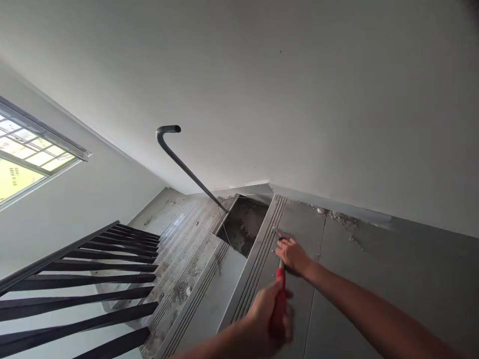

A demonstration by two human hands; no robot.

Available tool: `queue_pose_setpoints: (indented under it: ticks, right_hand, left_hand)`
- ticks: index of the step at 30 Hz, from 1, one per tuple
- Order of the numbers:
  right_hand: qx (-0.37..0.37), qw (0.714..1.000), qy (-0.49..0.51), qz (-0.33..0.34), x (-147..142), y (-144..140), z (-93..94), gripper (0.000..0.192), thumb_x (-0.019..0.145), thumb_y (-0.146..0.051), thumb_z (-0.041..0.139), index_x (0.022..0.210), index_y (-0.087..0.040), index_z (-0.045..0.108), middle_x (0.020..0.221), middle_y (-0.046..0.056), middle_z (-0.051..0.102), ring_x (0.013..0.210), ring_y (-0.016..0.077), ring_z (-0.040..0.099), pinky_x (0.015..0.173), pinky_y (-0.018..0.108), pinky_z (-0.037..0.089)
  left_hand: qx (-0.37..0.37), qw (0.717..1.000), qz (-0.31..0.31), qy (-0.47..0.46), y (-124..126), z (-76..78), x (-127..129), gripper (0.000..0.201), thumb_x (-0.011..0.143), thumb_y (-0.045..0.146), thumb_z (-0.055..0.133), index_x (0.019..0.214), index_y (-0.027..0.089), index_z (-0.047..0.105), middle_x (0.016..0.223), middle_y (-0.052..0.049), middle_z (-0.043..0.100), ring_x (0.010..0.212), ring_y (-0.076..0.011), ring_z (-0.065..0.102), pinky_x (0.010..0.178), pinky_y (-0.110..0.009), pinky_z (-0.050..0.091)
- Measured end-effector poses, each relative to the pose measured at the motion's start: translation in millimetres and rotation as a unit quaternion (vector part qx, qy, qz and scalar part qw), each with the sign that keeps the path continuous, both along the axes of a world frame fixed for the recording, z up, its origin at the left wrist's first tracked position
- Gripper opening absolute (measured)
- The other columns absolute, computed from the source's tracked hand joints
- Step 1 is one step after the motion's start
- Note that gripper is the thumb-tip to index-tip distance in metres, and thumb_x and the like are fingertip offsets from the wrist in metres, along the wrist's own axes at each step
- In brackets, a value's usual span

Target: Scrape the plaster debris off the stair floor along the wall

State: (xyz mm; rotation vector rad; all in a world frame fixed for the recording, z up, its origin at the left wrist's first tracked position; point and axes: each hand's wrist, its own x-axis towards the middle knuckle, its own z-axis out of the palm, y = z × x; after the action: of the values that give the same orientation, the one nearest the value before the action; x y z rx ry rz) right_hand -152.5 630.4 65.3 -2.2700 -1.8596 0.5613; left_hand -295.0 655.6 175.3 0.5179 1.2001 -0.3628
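Note:
My left hand, blurred by motion, is wrapped round the red handle of a tool. Its short pale shaft points up to my right hand, and its far end is hidden there. My right hand is closed round a small thin tool with a flat tip and a bit of red. That tip lies at the grooved edge of a grey tiled step, close to the open cavity in the stair.
A dark bent pipe rises from beside the cavity, with a thin wire around its base. Dusty steps descend on the left, next to a black railing. Rubble lies along the white wall. A window is at far left.

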Motion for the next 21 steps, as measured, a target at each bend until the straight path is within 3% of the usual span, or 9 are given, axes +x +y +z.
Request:
queue_pose_setpoints:
  ticks: [2, 4, 8, 10, 12, 14, 17, 19, 21]
  right_hand:
    - [0.003, 1.0, -0.005, -0.03, 15.8, 8.3, 2.0, 0.031, 0.083, -0.021, 0.034, 0.092, -0.015, 0.063, 0.112, 0.016, 0.057, 0.111, 0.0272, 0.046, 0.09, 0.046, 0.032]
    - [0.002, 1.0, -0.005, -0.028, 13.7, 8.0, 0.8, 0.031, 0.083, -0.021, 0.034, 0.091, -0.015, 0.063, 0.111, 0.015, 0.059, 0.11, 0.0259, 0.048, 0.09, 0.044, 0.033]
    - [0.005, 1.0, -0.008, 0.024, -29.6, -13.2, -12.9, 0.03, 0.082, -0.019, 0.036, 0.092, -0.013, 0.064, 0.115, 0.016, 0.056, 0.109, 0.026, 0.049, 0.093, 0.041, 0.032]
    - [0.013, 0.999, -0.016, 0.03, -33.1, -16.4, -16.4, 0.03, 0.083, -0.02, 0.036, 0.092, -0.014, 0.064, 0.115, 0.015, 0.056, 0.109, 0.0258, 0.049, 0.093, 0.04, 0.032]
    - [0.008, 0.999, -0.029, 0.011, -8.9, -7.2, -16.1, 0.031, 0.084, -0.019, 0.033, 0.092, -0.015, 0.063, 0.113, 0.014, 0.058, 0.109, 0.0244, 0.049, 0.091, 0.038, 0.034]
    - [-0.003, 0.998, -0.051, -0.034, 31.9, 9.8, -12.9, 0.032, 0.085, -0.018, 0.032, 0.094, -0.016, 0.062, 0.116, 0.013, 0.057, 0.113, 0.0235, 0.046, 0.089, 0.037, 0.036]
    - [0.001, 0.993, -0.074, -0.095, 76.9, 27.8, -4.7, 0.031, 0.084, -0.017, 0.034, 0.102, -0.017, 0.06, 0.124, 0.011, 0.052, 0.118, 0.0236, 0.042, 0.091, 0.039, 0.036]
    - [0.025, 0.992, -0.069, -0.099, 72.5, 23.4, -1.5, 0.033, 0.084, -0.017, 0.034, 0.106, -0.016, 0.059, 0.126, 0.011, 0.05, 0.117, 0.0233, 0.043, 0.093, 0.039, 0.034]
    - [0.054, 0.994, -0.056, -0.072, 37.2, 5.7, -2.2, 0.035, 0.085, -0.016, 0.033, 0.107, -0.015, 0.059, 0.126, 0.013, 0.051, 0.116, 0.0238, 0.044, 0.096, 0.04, 0.032]
  left_hand:
    - [-0.029, 0.999, 0.03, 0.003, 4.1, 6.7, 18.1, 0.031, 0.08, 0.048, 0.038, 0.078, 0.018, 0.046, 0.047, 0.005, 0.041, 0.031, -0.0048, 0.031, 0.037, -0.016, 0.022]
    - [-0.026, 0.999, 0.03, 0.013, 1.5, 5.1, 17.0, 0.032, 0.081, 0.047, 0.037, 0.075, 0.017, 0.047, 0.046, 0.004, 0.04, 0.032, -0.0051, 0.031, 0.038, -0.017, 0.022]
    - [0.042, 0.998, -0.043, 0.013, -15.8, -18.2, -29.6, 0.035, 0.08, 0.046, 0.04, 0.066, 0.016, 0.049, 0.04, 0.002, 0.039, 0.034, -0.0086, 0.035, 0.038, -0.019, 0.022]
    - [0.037, 0.998, -0.053, 0.001, -15.5, -24.4, -35.4, 0.037, 0.079, 0.05, 0.04, 0.067, 0.016, 0.049, 0.042, 0.002, 0.041, 0.034, -0.0091, 0.036, 0.038, -0.019, 0.023]
    - [0.006, 0.999, -0.034, -0.01, -3.6, -23.9, -12.8, 0.039, 0.078, 0.054, 0.037, 0.073, 0.017, 0.048, 0.045, 0.003, 0.042, 0.033, -0.008, 0.034, 0.037, -0.019, 0.023]
    - [-0.019, 0.999, -0.036, -0.025, 14.3, -19.4, 26.2, 0.034, 0.08, 0.05, 0.036, 0.076, 0.017, 0.047, 0.046, 0.005, 0.04, 0.031, -0.0056, 0.032, 0.036, -0.017, 0.022]
    - [-0.011, 0.998, -0.007, -0.063, 28.9, -12.1, 64.7, 0.028, 0.081, 0.043, 0.039, 0.075, 0.017, 0.045, 0.048, 0.005, 0.04, 0.032, -0.0037, 0.032, 0.036, -0.015, 0.022]
    - [-0.006, 0.997, 0.018, -0.077, 20.8, -13.1, 55.8, 0.021, 0.079, 0.038, 0.042, 0.074, 0.017, 0.044, 0.05, 0.005, 0.041, 0.033, -0.0042, 0.034, 0.036, -0.016, 0.025]
    - [0.019, 0.997, 0.013, -0.07, 2.0, -19.9, 24.8, 0.017, 0.077, 0.035, 0.043, 0.074, 0.019, 0.045, 0.049, 0.004, 0.043, 0.033, -0.0065, 0.036, 0.036, -0.02, 0.027]
